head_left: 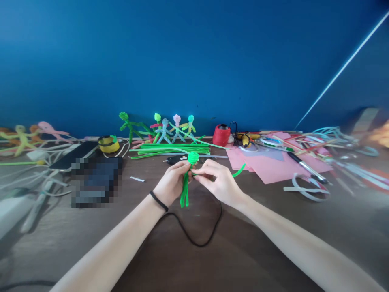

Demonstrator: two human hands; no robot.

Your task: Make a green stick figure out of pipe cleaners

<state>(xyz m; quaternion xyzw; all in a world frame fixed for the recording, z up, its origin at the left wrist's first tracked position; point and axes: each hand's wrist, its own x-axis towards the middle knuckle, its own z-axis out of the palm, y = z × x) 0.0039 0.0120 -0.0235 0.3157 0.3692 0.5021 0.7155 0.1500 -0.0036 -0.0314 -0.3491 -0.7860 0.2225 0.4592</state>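
Between my hands is a bright green pipe cleaner figure (pixel 193 157) with a coiled round head and straight strands hanging down as legs. My left hand (pixel 174 182) grips its body just under the head. On the other side, my right hand (pixel 218 178) pinches a green pipe cleaner (pixel 239 170) close to the body, and its loose end sticks out to the right past the hand. Just behind the hands lies a bundle of green pipe cleaners (pixel 170 150). The pinched fingertips partly hide where the strand meets the body.
Several finished pipe cleaner figures (pixel 164 130) lean against the blue wall (pixel 194 61). A red spool (pixel 221 136), pink paper (pixel 267 166) and a marker (pixel 306 167) lie to the right. At left are a dark phone (pixel 99 180), yellow tape (pixel 108 145) and white cables. A black cord (pixel 199 245) loops in front.
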